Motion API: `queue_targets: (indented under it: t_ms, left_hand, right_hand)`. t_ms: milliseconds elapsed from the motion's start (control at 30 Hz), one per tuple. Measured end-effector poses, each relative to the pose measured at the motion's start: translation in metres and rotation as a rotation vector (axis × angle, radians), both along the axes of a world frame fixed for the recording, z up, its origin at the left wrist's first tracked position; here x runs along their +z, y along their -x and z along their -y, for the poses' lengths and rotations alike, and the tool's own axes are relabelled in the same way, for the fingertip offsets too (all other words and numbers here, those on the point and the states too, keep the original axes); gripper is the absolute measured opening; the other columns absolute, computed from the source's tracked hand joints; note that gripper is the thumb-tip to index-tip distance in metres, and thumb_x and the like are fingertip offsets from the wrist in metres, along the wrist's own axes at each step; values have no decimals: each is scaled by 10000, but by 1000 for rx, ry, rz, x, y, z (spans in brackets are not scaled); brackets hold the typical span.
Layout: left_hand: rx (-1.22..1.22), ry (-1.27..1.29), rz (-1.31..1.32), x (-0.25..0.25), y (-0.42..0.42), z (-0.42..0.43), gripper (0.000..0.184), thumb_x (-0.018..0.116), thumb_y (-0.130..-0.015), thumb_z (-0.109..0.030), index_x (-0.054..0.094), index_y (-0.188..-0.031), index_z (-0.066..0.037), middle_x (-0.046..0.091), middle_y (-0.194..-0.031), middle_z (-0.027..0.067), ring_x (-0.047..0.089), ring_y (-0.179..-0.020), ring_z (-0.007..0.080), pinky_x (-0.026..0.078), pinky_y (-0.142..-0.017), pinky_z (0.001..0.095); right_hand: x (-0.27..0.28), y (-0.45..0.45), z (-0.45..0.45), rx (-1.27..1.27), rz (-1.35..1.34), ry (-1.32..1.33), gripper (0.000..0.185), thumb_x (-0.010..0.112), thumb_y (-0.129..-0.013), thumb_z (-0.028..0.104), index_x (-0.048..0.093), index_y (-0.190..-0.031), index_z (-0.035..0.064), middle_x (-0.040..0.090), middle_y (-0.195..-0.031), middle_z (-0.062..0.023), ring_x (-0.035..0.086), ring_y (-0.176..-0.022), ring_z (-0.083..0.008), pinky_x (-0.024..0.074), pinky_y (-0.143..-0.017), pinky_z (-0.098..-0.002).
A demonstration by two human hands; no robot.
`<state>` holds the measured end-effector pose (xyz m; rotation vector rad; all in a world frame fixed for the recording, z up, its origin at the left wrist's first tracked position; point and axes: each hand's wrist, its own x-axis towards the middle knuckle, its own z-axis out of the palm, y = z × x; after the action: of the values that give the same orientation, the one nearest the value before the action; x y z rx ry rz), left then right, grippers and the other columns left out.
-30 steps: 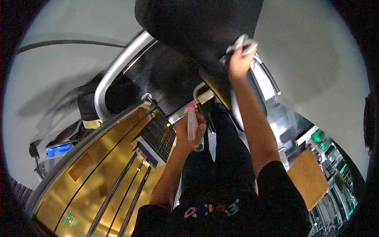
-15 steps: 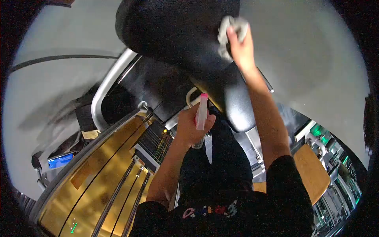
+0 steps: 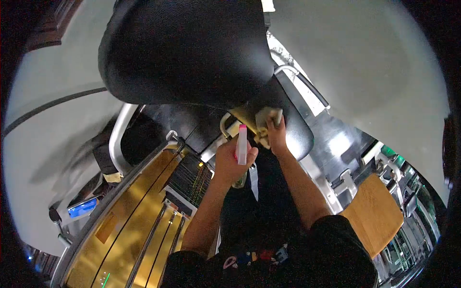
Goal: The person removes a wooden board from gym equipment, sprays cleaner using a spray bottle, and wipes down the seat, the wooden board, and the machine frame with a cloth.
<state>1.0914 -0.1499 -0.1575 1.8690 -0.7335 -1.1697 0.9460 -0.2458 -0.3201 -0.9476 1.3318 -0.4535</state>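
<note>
My left hand is wrapped round a spray bottle with a pale trigger head and a pink tip; the clear lower part shows below my fingers. In my right hand is a bunched greyish-white cloth, slightly blurred. The cloth is at the near left edge of a black padded seat, and I cannot tell how firmly it touches. Beyond both hands rises a large black backrest pad.
A weight stack behind a yellowish panel stands at left. A curved silver frame tube and a handle flank the pads. A blue phone-like object lies far left; a wooden board is at right.
My right hand and the cloth have come down from the backrest's right side to the seat's edge. The view has shifted; my left hand still grips the bottle.
</note>
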Motion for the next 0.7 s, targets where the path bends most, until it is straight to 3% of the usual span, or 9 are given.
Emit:
queue_targets:
  t_ms: [133,267,333,400,467,533,567,667,700]
  left_hand:
    - [138,58,-167,-7,6,-4,226,718,-794,-216,579,-892,-67,605,-718,33,598,-637,140,481,-609,293]
    - [143,68,-53,-18,6,-20,226,707,-800,-211,581,-906,-56,608,-736,38,612,-684,130,485,-629,284]
    - [205,126,-130,-26,5,-33,253,706,-803,-222,580,-921,-36,615,-769,48,619,-726,134,491,-650,282]
    - [253,45,-241,-19,4,-38,289,701,-807,-239,579,-937,-11,624,-811,60,621,-742,150,504,-669,295]
    - [377,121,-337,-15,6,-42,331,702,-799,-258,580,-953,7,627,-834,71,622,-753,158,516,-672,307]
    - [267,180,-276,-21,-1,-47,340,705,-790,-254,583,-964,11,628,-835,80,621,-746,157,531,-663,319]
    - [375,135,-346,-19,-1,-47,336,708,-784,-248,585,-963,8,627,-830,79,620,-735,156,535,-660,322]
    - [529,101,-491,-28,-6,-54,300,694,-787,-225,585,-949,4,619,-809,73,620,-702,160,540,-648,325]
    - [552,151,-516,-38,-7,-60,307,695,-795,-228,579,-957,5,617,-805,72,624,-702,163,539,-644,322]
  right_hand:
    - [-26,-64,41,-239,112,88,437,559,-904,94,393,-1307,66,522,-1191,-153,555,-1017,-236,462,-879,-343]
    - [27,-131,56,-594,247,-160,389,528,-885,48,402,-1252,68,521,-1118,-144,551,-963,-231,465,-848,-336]
    - [55,-142,47,-412,132,60,421,554,-900,61,371,-1276,111,500,-1092,-83,526,-940,-177,468,-836,-317]
    - [78,-159,44,-385,195,346,402,541,-867,-2,381,-1226,79,493,-1035,-69,512,-901,-163,460,-806,-301]
    - [138,-171,62,-230,298,514,426,554,-800,-45,412,-1190,49,504,-1015,-73,509,-906,-165,458,-795,-308]
    - [172,-185,76,-146,293,843,518,573,-642,-84,520,-1137,58,512,-1002,-166,546,-926,-329,453,-836,-389]
    - [183,-186,81,-56,264,994,546,588,-569,-79,560,-1093,71,504,-1023,-185,522,-964,-384,453,-847,-427]
    - [150,-169,63,128,97,1047,459,646,-568,-50,607,-1007,77,497,-1055,-174,530,-983,-385,464,-837,-431]
    - [122,-160,53,133,36,1006,504,661,-587,-36,560,-1067,82,483,-1054,-180,522,-977,-384,455,-833,-433]
